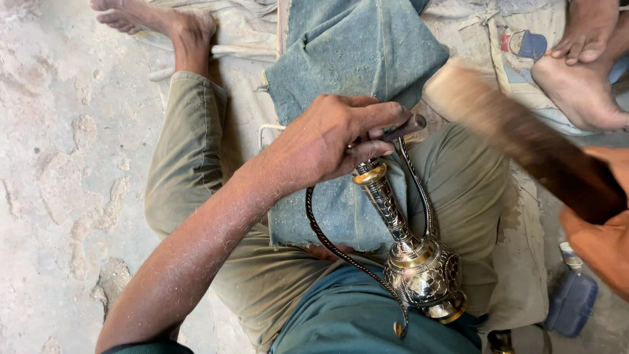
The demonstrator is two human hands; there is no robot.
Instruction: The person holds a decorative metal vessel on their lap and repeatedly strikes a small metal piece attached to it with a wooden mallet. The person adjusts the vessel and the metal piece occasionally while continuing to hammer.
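My left hand [337, 137] grips a thin dark metal tool [406, 126] and the top of an ornate brass and silver vessel [419, 265]. The vessel has a long patterned neck, a round engraved body and two slender curved handles, and it rests tilted on my lap over a blue-green cloth [347, 59]. My right hand [599, 226] at the right edge is closed around a dark wooden mallet [511, 131], which is blurred and raised above the vessel's top.
I sit on a rough concrete floor [59, 164] with my legs in olive trousers and a bare foot [160, 19] at the top. Another person's bare foot [580, 88] and hand [586, 29] rest on cloth at the top right. A small blue container [571, 301] stands at the lower right.
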